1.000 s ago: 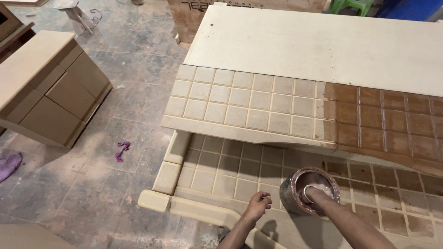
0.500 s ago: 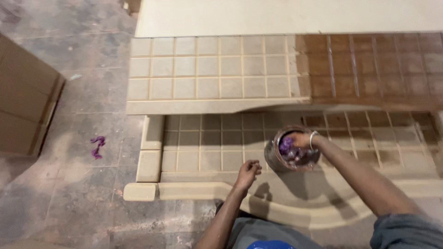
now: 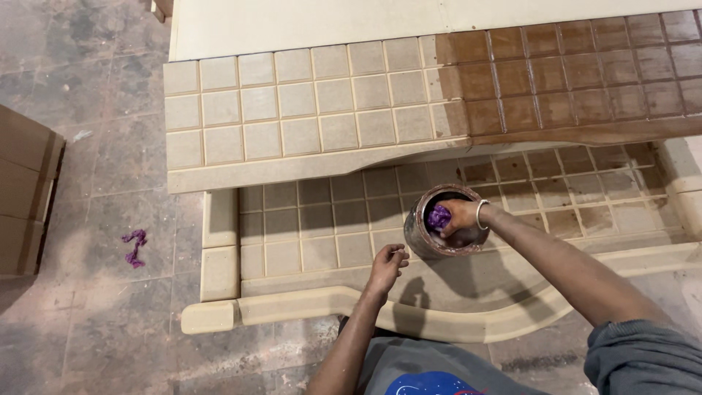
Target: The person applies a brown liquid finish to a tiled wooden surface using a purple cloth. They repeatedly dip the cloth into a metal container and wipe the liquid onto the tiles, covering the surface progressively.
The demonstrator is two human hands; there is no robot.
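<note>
Round metal can (image 3: 439,223) sits on the lower grid-carved panel (image 3: 322,219), roughly centre frame, a little toward 4 o'clock. Can walls are smeared dark brown; inside looks dark, liquid level can't be made out. A purple rag (image 3: 438,216) sits in the mouth of the can, at its 10 o'clock side.

Right hand (image 3: 462,216) reaches into the can from 3 o'clock, fingers curled together and pinching the purple rag. A metal bangle (image 3: 479,214) is on that wrist, just at the can rim.

Left hand (image 3: 387,265) is at 7 o'clock of the can, near it but not touching. Fingers loosely curled in, nothing held; it hovers over or rests on the panel's plain border, can't tell which.

Lower panel: pale squares, with brown smudges on the squares at 1–2 o'clock of the can. Curved moulding (image 3: 439,322) runs along its near edge.

Upper panel (image 3: 307,117) at 12 o'clock overlaps the lower one. Its left part is bare pale, its right part (image 3: 570,73) is stained dark brown, boundary almost straight above the can.

Scrap of purple rag (image 3: 134,246) lies on the tiled floor (image 3: 88,183) at 9 o'clock, well apart. Plain cabinet (image 3: 25,197) at the left edge.
</note>
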